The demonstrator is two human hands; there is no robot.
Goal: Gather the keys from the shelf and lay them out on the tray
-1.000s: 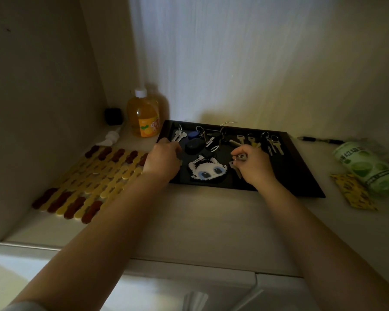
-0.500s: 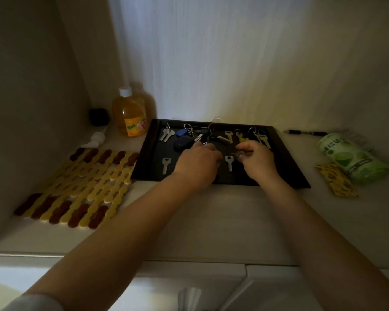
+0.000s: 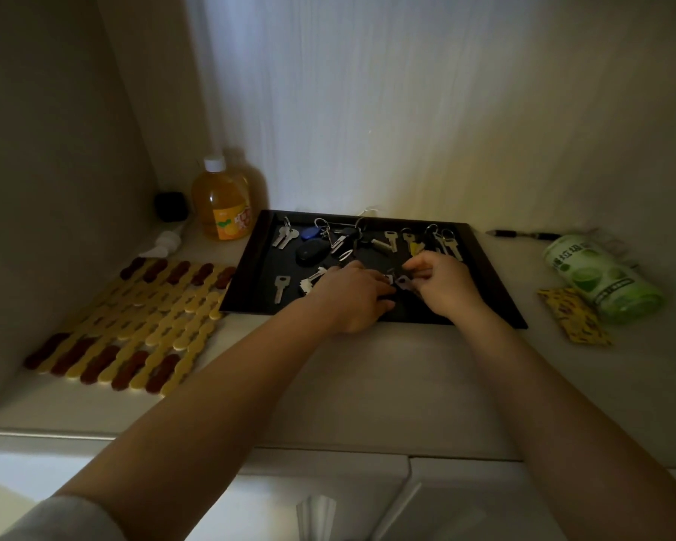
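Nearest the camera, both bare forearms reached fwd over the pale shelf (image 3: 367,384) edge, a grey sleeve (image 3: 55,517) showing at the left elbow. The left hand (image 3: 350,296) lay palm-down over the front-middle of the black tray (image 3: 246,279), fingers curled over sth beneath; whether it gripped anything couldn't be told. Just beside it, the right hand (image 3: 443,285) pinched a small silver key (image 3: 402,282) btw thumb and fingertips, the key's head poking out toward the left hand, low over the tray floor.

On the tray, left of the hands, a single key (image 3: 280,287) lay flat by itself, and a white keyring charm (image 3: 307,285) peeked out at the left hand's knuckles. Further back ran a row across the tray: a pair of keys (image 3: 285,236) on a ring, a blue tag (image 3: 311,233), a black fob (image 3: 312,251), a tangle of rings and keys (image 3: 344,238) in the middle, then more keys (image 3: 418,240) toward the right rear corner.

Off the tray, a yellow-and-brown slatted mat (image 3: 133,322) lay to the left. To the right sat a yellow packet (image 3: 572,320) and, just behind it, a green roll (image 3: 598,281) on its side. At the back stood an orange bottle (image 3: 221,203) w/ white cap, a white pump head (image 3: 164,242) and a small black box (image 3: 170,206) in the left corner, and a pen (image 3: 523,235) along the wall at right.
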